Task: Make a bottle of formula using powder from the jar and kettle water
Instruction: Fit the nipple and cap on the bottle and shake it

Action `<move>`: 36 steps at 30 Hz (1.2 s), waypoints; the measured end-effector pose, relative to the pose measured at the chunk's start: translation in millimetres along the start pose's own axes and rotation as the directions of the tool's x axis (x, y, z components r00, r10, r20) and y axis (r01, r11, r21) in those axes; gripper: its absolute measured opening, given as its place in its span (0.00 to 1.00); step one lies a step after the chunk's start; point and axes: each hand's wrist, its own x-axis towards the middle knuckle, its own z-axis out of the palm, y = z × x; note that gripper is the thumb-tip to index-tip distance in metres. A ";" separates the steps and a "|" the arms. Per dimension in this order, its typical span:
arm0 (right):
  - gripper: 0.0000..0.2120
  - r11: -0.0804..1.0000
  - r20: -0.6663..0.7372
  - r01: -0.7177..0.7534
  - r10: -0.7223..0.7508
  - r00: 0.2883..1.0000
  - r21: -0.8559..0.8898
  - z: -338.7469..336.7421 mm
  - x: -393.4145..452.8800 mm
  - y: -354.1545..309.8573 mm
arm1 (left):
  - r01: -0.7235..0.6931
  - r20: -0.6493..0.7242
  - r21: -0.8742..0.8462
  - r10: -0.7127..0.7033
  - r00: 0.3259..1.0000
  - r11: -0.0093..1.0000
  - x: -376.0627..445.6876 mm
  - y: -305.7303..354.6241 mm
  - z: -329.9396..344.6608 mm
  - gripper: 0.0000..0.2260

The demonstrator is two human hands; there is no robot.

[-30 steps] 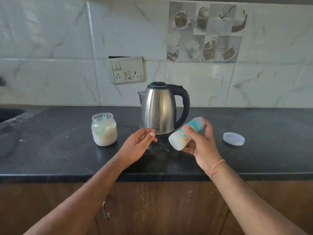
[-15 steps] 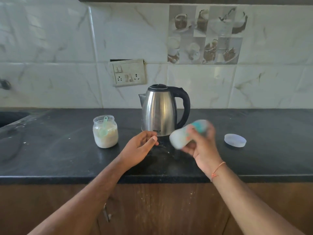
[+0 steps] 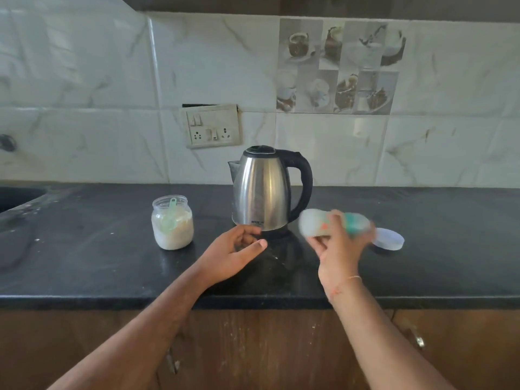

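Soft, dim daylight; a pale streak of glare runs down the shiny steel kettle (image 3: 261, 190). The white-and-teal plastic bottle (image 3: 332, 225) is motion-blurred, and edges bow with wide-angle distortion.

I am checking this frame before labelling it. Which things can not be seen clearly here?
- Bottle, head view: motion blur hides its contents and markings.
- Kettle: steel wall hides the water level.
- Lid: partly behind the right hand.
- Kettle logo: too small.
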 end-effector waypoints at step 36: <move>0.31 0.938 0.197 -0.045 0.119 0.973 -0.343 8.0 -10.8 12.2 | 0.005 0.015 -0.141 -0.003 1.000 0.990 -2.0 1.4 0.2 0.30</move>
